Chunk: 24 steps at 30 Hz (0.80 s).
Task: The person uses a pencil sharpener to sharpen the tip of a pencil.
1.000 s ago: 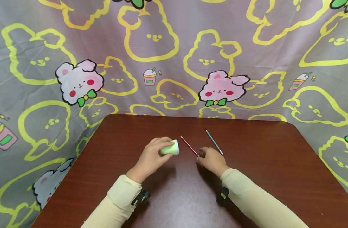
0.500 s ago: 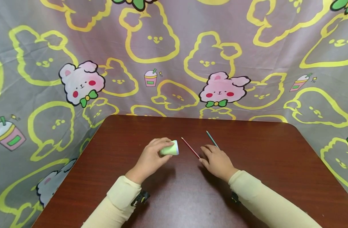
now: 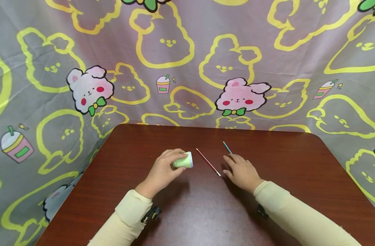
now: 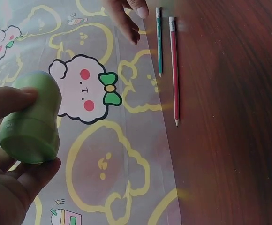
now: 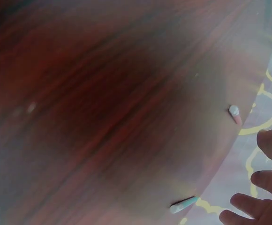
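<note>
My left hand [image 3: 160,172] grips a small light green waisted cylinder [image 3: 182,160] with a white end, tilted on its side above the table. Thumb and fingers lie around its body [image 4: 35,115] in the left wrist view. To the right, a red pencil [image 3: 207,161] with a white eraser end lies on the tabletop. A teal pencil [image 3: 226,147] lies beyond it, its near part hidden by my right hand [image 3: 244,173]. That hand hovers with its fingers spread and holds nothing; the right wrist view shows the fingers [image 5: 251,205] apart from both pencils' ends.
The dark brown wooden table [image 3: 187,218] has rounded far corners. A grey curtain [image 3: 193,75] printed with yellow outlines and pink rabbits hangs around its back and sides.
My right hand has moved right, away from the red pencil's eraser end and over the near part of the teal pencil. The left hand and green cylinder stay put.
</note>
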Each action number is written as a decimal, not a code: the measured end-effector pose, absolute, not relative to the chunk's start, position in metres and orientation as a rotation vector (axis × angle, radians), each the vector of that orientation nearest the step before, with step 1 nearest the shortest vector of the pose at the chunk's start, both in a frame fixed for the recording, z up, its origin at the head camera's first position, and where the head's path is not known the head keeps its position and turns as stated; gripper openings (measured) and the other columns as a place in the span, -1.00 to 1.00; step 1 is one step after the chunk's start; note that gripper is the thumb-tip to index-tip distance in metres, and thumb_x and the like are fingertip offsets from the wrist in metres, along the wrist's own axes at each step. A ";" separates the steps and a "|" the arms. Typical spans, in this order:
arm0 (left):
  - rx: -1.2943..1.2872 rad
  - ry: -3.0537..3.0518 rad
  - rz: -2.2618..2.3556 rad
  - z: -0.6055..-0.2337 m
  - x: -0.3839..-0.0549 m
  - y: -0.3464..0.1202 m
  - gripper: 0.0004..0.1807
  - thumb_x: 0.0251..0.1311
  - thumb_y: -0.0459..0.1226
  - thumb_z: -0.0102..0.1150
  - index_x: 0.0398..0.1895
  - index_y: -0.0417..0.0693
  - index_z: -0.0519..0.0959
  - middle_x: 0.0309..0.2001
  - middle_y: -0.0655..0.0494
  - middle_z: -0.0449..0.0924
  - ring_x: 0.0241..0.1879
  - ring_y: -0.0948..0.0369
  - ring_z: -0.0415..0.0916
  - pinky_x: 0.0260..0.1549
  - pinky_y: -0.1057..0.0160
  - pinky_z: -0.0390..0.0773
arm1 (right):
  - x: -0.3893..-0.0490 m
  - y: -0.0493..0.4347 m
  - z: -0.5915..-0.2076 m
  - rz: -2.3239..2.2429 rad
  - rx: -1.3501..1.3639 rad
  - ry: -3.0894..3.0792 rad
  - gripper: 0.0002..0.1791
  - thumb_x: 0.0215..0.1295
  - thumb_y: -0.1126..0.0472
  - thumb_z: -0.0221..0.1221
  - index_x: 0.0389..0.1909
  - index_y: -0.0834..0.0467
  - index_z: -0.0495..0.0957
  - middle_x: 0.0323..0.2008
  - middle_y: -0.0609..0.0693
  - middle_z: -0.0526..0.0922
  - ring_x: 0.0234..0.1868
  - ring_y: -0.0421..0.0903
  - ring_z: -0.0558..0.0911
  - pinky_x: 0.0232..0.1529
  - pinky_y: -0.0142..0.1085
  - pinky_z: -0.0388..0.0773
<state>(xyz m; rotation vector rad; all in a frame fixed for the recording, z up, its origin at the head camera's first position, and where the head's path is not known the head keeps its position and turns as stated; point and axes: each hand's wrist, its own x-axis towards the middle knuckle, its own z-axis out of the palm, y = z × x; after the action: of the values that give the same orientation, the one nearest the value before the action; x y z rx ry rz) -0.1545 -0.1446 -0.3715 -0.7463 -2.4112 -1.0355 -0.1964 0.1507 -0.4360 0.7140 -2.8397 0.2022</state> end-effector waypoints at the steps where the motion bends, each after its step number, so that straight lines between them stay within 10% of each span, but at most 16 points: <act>1: -0.745 -2.414 -1.038 -0.371 -0.154 -0.144 -0.60 -0.16 -0.46 0.47 -0.13 -0.17 0.69 -0.08 0.04 0.65 -0.06 0.09 0.53 -0.15 0.16 0.54 | -0.197 0.152 -0.436 0.200 0.710 -2.843 -0.37 0.24 0.02 0.26 0.27 0.22 0.42 0.17 0.23 0.48 0.21 0.20 0.45 0.00 0.13 0.47; 24: -0.763 -2.409 -1.027 -0.374 -0.155 -0.142 -0.60 -0.18 -0.46 0.48 -0.14 -0.17 0.69 -0.08 0.04 0.65 -0.06 0.09 0.52 -0.14 0.17 0.52 | -0.212 0.175 -0.442 0.270 0.534 -2.965 -0.37 0.25 0.05 0.25 0.28 0.24 0.38 0.21 0.30 0.43 0.22 0.27 0.42 -0.03 0.22 0.43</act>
<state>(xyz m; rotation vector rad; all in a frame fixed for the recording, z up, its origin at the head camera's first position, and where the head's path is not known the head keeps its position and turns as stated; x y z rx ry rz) -0.1545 -0.1420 -0.3739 -0.7627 -2.4088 -1.0269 -0.2120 0.1754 -0.4424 0.5336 -2.9654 0.2701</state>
